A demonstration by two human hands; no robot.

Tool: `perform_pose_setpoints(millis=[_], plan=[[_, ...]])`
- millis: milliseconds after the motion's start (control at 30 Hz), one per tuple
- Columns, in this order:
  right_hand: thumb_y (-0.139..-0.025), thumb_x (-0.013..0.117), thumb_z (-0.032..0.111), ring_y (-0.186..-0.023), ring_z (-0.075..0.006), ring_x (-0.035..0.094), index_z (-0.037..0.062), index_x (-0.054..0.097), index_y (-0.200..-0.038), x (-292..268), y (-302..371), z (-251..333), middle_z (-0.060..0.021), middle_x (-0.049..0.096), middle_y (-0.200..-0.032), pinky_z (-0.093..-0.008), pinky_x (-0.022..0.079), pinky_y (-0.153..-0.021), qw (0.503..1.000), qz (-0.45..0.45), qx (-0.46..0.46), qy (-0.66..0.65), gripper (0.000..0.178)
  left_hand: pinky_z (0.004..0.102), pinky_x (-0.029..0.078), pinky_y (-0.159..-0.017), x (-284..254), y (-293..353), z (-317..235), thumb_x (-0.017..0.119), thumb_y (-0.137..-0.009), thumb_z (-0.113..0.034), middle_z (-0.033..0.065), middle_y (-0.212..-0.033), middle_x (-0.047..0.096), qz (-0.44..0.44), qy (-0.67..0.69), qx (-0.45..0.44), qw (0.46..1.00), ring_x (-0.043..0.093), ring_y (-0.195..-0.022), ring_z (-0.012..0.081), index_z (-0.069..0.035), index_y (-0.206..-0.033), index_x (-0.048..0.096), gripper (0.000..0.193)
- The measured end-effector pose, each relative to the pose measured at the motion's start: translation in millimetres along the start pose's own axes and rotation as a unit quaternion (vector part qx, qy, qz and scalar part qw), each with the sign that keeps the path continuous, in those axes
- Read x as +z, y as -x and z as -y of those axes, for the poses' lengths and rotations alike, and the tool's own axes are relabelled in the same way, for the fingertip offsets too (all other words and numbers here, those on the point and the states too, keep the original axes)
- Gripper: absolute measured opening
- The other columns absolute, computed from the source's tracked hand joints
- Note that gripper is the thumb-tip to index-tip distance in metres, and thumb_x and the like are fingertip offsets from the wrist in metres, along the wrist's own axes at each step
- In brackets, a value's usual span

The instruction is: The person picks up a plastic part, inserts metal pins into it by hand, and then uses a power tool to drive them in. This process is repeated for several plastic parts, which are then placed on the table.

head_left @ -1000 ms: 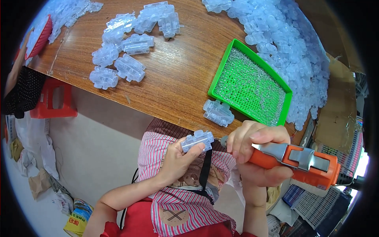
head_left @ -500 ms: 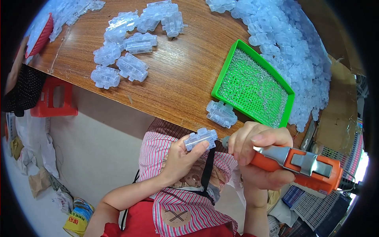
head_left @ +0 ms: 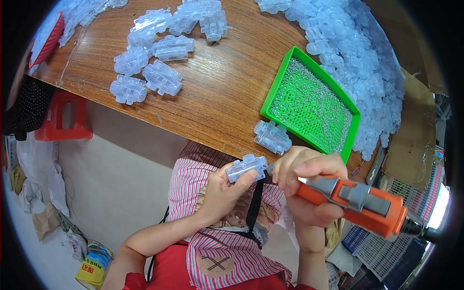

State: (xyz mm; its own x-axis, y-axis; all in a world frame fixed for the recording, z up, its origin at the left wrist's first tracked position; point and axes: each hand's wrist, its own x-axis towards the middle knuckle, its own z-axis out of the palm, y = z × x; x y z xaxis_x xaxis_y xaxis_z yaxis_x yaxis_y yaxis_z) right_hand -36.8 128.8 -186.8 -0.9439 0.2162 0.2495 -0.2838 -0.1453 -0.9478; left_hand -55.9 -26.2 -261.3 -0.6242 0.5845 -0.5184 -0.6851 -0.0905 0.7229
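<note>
The left hand (head_left: 220, 195) pinches a clear plastic piece (head_left: 246, 167) between the thumb, laid along its near face, and fingers curled behind it; the piece is off the near left corner of the green tray (head_left: 279, 83), held in the air just past the table's edge, its long side tilted slightly. The right hand (head_left: 311, 182), closer to the green tray and just in front of its near edge, is wrapped around an orange power tool (head_left: 355, 199) with a metal hanger folded along its body. The tool's grey tip points at the right end of the clear piece; whether the two touch, I cannot tell.

Many small silvery metal pins (head_left: 307, 89) lie scattered inside the green tray. A single clear part (head_left: 272, 137) rests beside the tray's near left corner, on the brown wooden table (head_left: 224, 82). Well to the left of the green tray sits a loose group of similar clear parts (head_left: 163, 78), some leaning on one another. A large heap of clear parts (head_left: 355, 72) spreads along the tray's right side and beyond its far end. Farthest left from the tray are a red basket (head_left: 50, 42) on the table and a red stool (head_left: 64, 126) beyond its edge.
</note>
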Motion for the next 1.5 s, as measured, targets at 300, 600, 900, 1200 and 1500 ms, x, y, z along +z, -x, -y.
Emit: perform_pose_setpoints(millis=[300, 600, 900, 1200, 1500], plan=[[-0.070, 0.066, 0.069, -0.057, -0.0155, 0.049, 0.0040, 0.052, -0.091, 12.8, 0.0, -7.7, -0.0031, 0.052, -0.062, -0.0289, 0.041, -0.051, 0.999, -0.025, -0.009, 0.033, 0.070, 0.0201, 0.048, -0.071, 2.9, -2.4, 6.1, 0.063, -0.090, -0.009, 0.0014, -0.093, 0.065, -0.014, 0.021, 0.026, 0.999, 0.056, -0.080, 0.0038, 0.005, -0.103, 0.061, 0.019], [-0.079, 0.064, 0.063, -0.056, -0.0137, 0.050, 0.0007, 0.054, -0.106, 9.1, 1.1, -1.2, -0.0027, 0.053, -0.063, -0.0291, 0.043, -0.052, 0.993, -0.036, 0.049, 0.100, 0.069, 0.0227, 0.048, -0.076, -2.5, -4.5, -4.6, 0.065, -0.090, -0.012, 0.0018, -0.096, 0.065, -0.013, 0.026, -0.018, 0.999, 0.058, -0.085, 0.0058, 0.003, -0.106, 0.058, 0.023], [-0.087, 0.047, 0.068, -0.062, -0.0154, 0.051, 0.0026, 0.052, -0.100, 5.1, -18.9, 14.7, -0.0038, 0.052, -0.065, -0.0294, 0.048, -0.057, 0.979, -0.109, -0.081, 0.151, 0.066, 0.0263, 0.047, -0.086, -8.6, 3.1, -7.4, 0.063, -0.091, -0.013, 0.0046, -0.102, 0.061, 0.072, -0.006, -0.012, 0.997, 0.057, -0.096, 0.0088, 0.000, -0.116, 0.047, 0.032], [-0.081, 0.051, 0.073, -0.061, -0.0153, 0.051, 0.0022, 0.055, -0.101, 0.9, 0.1, 9.0, -0.0048, 0.053, -0.064, -0.0289, 0.047, -0.053, 0.993, -0.105, -0.041, 0.026, 0.073, 0.0210, 0.051, -0.065, -5.4, -8.1, -9.6, 0.064, -0.093, -0.019, 0.0020, -0.089, 0.061, 0.119, -0.005, -0.083, 0.989, 0.058, -0.072, 0.0056, 0.000, -0.113, 0.051, 0.030], [-0.079, 0.051, 0.075, -0.061, -0.0170, 0.050, 0.0033, 0.054, -0.102, 1.6, -2.6, -8.2, -0.0053, 0.053, -0.063, -0.0298, 0.045, -0.052, 0.995, -0.068, -0.063, 0.026, 0.075, 0.0200, 0.051, -0.064, 0.2, -13.4, -13.0, 0.068, -0.089, -0.017, 0.0030, -0.087, 0.065, 0.088, 0.015, -0.100, 0.991, 0.059, -0.070, 0.0040, 0.003, -0.105, 0.057, 0.028]])
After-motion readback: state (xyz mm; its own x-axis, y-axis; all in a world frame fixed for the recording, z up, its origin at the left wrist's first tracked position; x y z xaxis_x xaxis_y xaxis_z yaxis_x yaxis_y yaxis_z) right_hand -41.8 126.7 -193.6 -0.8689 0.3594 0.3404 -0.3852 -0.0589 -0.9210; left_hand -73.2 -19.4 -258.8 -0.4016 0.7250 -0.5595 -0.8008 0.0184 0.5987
